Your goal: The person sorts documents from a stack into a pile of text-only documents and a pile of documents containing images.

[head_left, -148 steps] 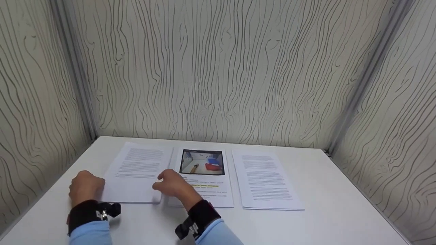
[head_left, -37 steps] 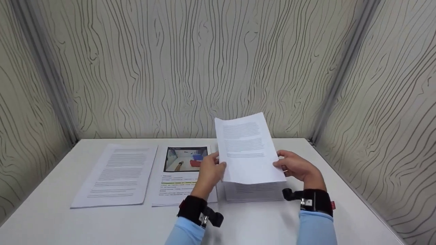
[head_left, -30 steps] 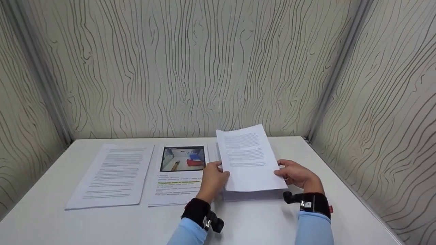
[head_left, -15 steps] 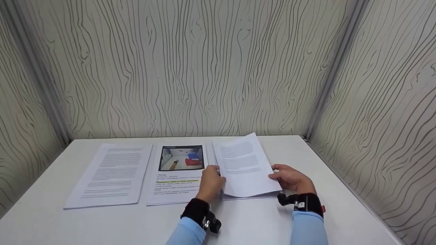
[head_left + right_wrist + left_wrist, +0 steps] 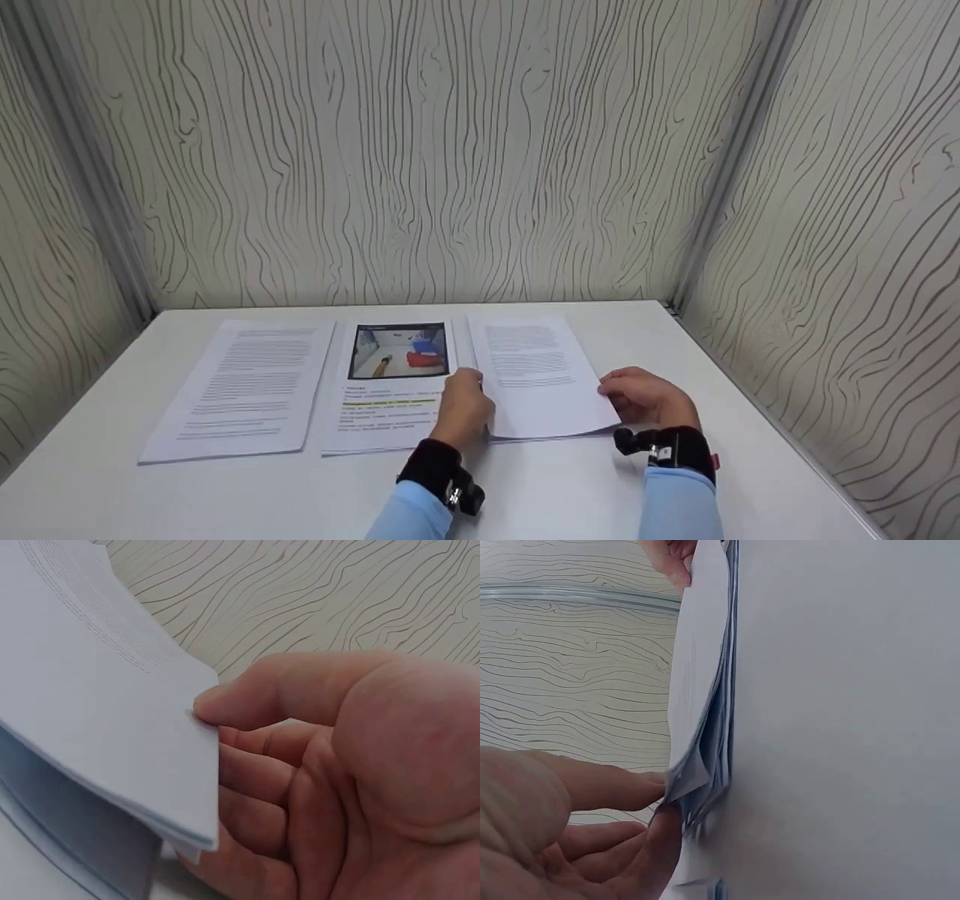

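Note:
Both hands hold a thin bundle of printed paper sheets (image 5: 551, 409) low over the right-hand paper stack. My left hand (image 5: 461, 409) pinches the bundle's left edge near the front corner; in the left wrist view its thumb (image 5: 615, 787) lies on top with fingers beneath. Across from it, my right hand (image 5: 649, 397) grips the right edge, thumb (image 5: 247, 694) on the upper face and the other fingers curled under. The bundle bows, and a dark gap shows between it and the lower sheets (image 5: 37, 840) in the right wrist view. Most of the lower stack is hidden.
To the left lies a paper stack with a full page of text (image 5: 247, 382). Between the two is a stack whose top page (image 5: 386, 439) carries a colour photo and a yellow highlighted line. All rest on a white table (image 5: 562, 495) enclosed by wood-grain panels (image 5: 420, 150).
Earlier, both hands were at the left stack, whose top page had a blank lower part. The bundle then appeared raised over the right stack, and both hands have since lowered it, flattening its far end.

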Tool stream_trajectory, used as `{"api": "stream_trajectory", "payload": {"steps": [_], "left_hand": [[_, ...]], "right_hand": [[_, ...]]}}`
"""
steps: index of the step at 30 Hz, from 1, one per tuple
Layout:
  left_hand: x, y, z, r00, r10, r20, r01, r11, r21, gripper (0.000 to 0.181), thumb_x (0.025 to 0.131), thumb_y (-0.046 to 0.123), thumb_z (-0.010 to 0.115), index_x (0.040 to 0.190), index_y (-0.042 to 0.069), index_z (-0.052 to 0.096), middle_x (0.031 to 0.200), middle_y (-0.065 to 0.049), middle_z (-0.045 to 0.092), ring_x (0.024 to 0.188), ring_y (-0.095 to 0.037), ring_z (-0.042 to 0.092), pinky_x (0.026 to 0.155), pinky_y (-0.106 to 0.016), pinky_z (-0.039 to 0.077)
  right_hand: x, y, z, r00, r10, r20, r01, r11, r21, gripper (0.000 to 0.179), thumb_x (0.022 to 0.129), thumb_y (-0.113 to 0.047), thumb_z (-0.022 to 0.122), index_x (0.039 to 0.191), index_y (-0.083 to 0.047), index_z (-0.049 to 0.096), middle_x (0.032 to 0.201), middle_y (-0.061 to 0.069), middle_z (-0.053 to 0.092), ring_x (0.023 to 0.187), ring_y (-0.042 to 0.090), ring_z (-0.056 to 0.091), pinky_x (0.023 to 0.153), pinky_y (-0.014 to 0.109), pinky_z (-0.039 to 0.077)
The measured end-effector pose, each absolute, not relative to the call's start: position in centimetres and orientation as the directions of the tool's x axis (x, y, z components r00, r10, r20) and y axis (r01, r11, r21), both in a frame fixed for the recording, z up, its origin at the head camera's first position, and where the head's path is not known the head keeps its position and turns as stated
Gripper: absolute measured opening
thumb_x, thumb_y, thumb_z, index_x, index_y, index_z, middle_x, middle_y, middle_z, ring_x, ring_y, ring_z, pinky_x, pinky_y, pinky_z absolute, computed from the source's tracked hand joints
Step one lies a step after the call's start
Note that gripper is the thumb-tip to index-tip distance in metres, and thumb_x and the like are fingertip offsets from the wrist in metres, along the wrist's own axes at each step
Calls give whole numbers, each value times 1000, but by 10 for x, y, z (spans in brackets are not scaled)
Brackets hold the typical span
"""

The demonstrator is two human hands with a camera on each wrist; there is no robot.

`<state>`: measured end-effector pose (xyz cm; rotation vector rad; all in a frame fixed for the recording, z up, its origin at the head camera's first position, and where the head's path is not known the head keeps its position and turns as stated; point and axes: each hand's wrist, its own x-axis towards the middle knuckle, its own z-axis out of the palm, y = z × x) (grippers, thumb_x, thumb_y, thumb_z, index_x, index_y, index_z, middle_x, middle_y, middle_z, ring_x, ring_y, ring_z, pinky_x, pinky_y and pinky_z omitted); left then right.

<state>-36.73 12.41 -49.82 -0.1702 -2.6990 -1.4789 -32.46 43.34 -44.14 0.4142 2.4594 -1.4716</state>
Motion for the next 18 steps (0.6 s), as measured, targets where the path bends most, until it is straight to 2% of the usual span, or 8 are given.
{"api": "stream_trajectory", "payload": {"steps": [3,7,10,12,18], "left_hand": [[-369,124,-499,-993,65,97,117,562,819,51,80,-8,71,132,-11,69,126,-26,77,112,-28,74,108,-52,59],[-370,123,-493,-998,65,24,57,585,809,43,80,-4,80,122,-8,70,111,-19,78,93,-23,70,90,-43,62],[-367,122,-486,-997,65,-32,12,593,805,36,82,-2,83,116,-4,71,102,-14,76,85,-23,66,77,-37,57],[-367,123,-486,-996,71,-54,-1,603,797,34,84,1,82,116,-4,71,101,-13,75,84,-24,65,73,-36,54],[-342,122,-459,-992,91,-89,-13,627,779,31,86,0,80,115,-8,71,98,-15,73,81,-27,66,68,-34,52]], "right_hand": [[-323,434,-433,-929,114,-351,359,503,-786,57,103,-28,67,149,2,52,128,18,74,106,24,72,91,36,60],[-322,432,-418,-936,132,-326,341,567,-750,46,104,-26,63,137,5,61,124,19,77,109,25,74,96,40,61],[-321,427,-410,-940,135,-313,333,564,-756,48,106,-25,61,141,7,55,133,23,73,121,32,72,106,46,60],[-322,422,-408,-940,126,-318,333,545,-769,52,107,-26,60,146,7,49,139,26,68,128,36,69,111,51,58],[-326,409,-410,-931,134,-339,357,516,-778,55,107,-26,59,148,7,44,142,29,61,130,38,64,109,52,59]]}}
